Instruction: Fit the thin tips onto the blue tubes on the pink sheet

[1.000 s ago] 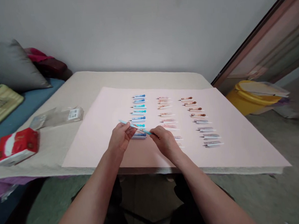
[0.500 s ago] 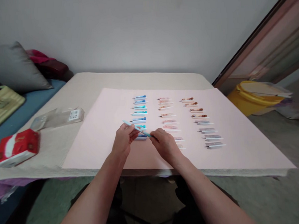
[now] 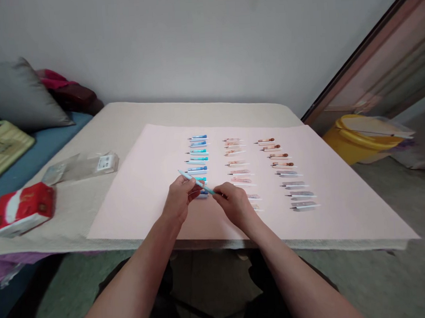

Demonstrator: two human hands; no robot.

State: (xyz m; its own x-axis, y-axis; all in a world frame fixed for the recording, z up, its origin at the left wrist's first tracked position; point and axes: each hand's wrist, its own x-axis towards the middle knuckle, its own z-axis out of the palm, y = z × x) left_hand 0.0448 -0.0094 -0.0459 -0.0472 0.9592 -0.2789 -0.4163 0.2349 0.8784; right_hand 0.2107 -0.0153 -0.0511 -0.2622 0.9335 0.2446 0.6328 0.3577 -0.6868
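A slim light-blue pen (image 3: 195,181) is held between both hands above the near part of a pink sheet (image 3: 145,182). My left hand (image 3: 179,202) pinches its middle, and my right hand (image 3: 234,203) pinches its right end. On the sheet lie three columns of small pen parts: a blue column (image 3: 198,155), a pink column (image 3: 236,162) and a brown-to-grey column (image 3: 285,171). The hands hide the nearest pieces of the blue and pink columns.
The sheet lies on a beige table (image 3: 123,116). A clear plastic packet (image 3: 81,167) and a red tissue pack (image 3: 21,209) sit at the table's left. A grey cushion (image 3: 17,96) lies further left. A yellow tub (image 3: 355,138) stands on the floor right.
Both hands moved slightly toward each other along the pen, and the pen tilted a little steeper. The items on the sheet stayed put.
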